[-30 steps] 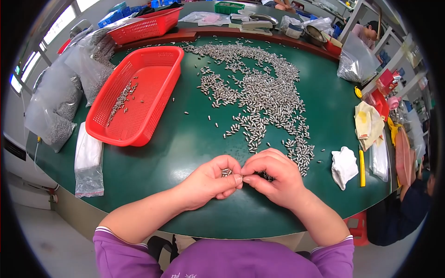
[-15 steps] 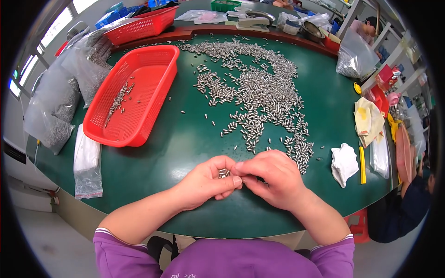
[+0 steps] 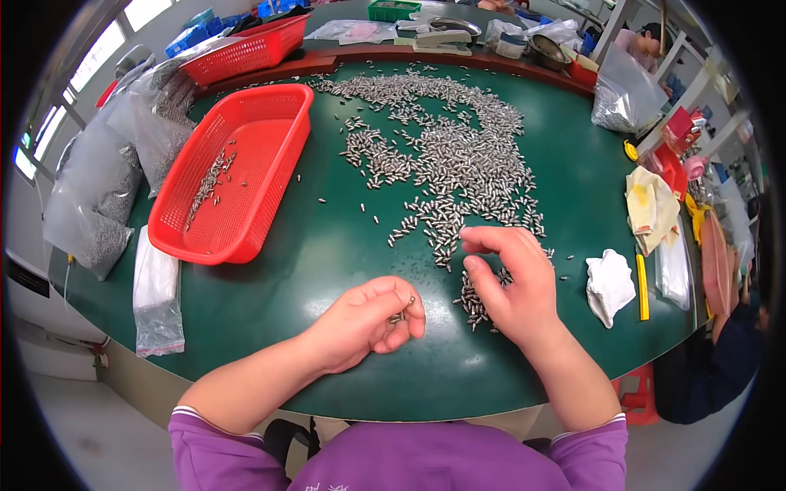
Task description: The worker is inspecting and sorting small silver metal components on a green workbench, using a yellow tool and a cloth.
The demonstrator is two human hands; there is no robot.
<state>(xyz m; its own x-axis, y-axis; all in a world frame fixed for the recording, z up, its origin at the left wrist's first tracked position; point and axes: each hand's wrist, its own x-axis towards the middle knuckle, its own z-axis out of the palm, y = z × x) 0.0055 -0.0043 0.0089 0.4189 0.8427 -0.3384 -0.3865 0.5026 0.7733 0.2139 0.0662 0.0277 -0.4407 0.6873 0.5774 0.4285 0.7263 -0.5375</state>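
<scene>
My left hand (image 3: 370,323) hovers above the green tabletop near the front edge, fingers curled around several small metal pins; one pin shows between thumb and forefinger. To its right, my right hand (image 3: 522,282) is over the near end of a big spread of small silvery pins (image 3: 467,159). Its thumb and forefinger are apart with nothing visible between them; the other fingers are partly hidden. A small cluster of pins (image 3: 475,304) lies beside and partly under this hand.
A red plastic basket (image 3: 282,155) with some pins inside stands at left. Beyond it are clear bags of pins (image 3: 102,192) and a packet of plastic bags (image 3: 157,286). A white cloth (image 3: 610,286), a yellow strip (image 3: 643,286) and a stained glove-like cloth (image 3: 651,209) lie at right.
My right hand has parted from my left and moved right, to the near end of the pins, its thumb and forefinger spreading. My left hand stays almost in place, still curled.
</scene>
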